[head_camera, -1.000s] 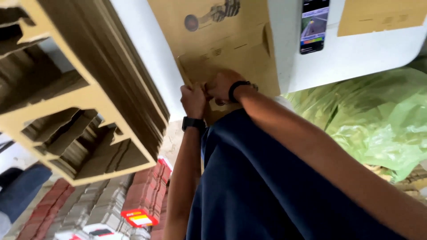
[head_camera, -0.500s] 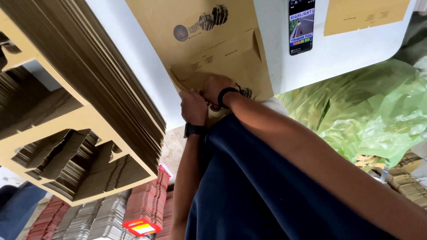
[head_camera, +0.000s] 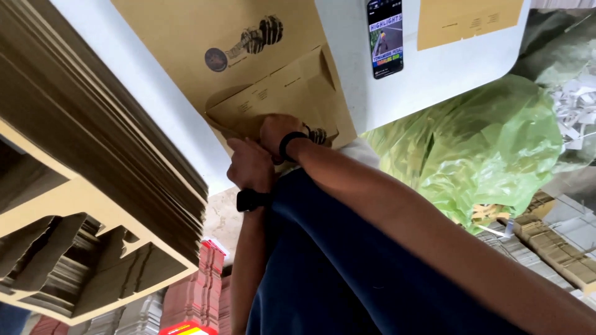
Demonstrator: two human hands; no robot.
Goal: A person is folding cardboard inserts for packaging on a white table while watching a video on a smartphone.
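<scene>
**Two hands fold a brown card box on a white table**

White table (head_camera: 434, 80) top fills the far side, past both hands. Closest is a dark blue sleeve. Left hand (head_camera: 249, 164) is curled, fingers pressed on the brown card flap (head_camera: 273, 99); how tight it grips, I cannot tell. Right hand (head_camera: 278, 132) is closed over the flap's near edge, pinching it. To fold well, I think, press along the crease and keep the edges lined up. Card is flat, stiff, smooth. Left of the hands stands a tall stack of flat card (head_camera: 93, 186). Right of them lies a crinkly green plastic bag (head_camera: 472, 155). Farther off rests a phone (head_camera: 385, 37)
</scene>
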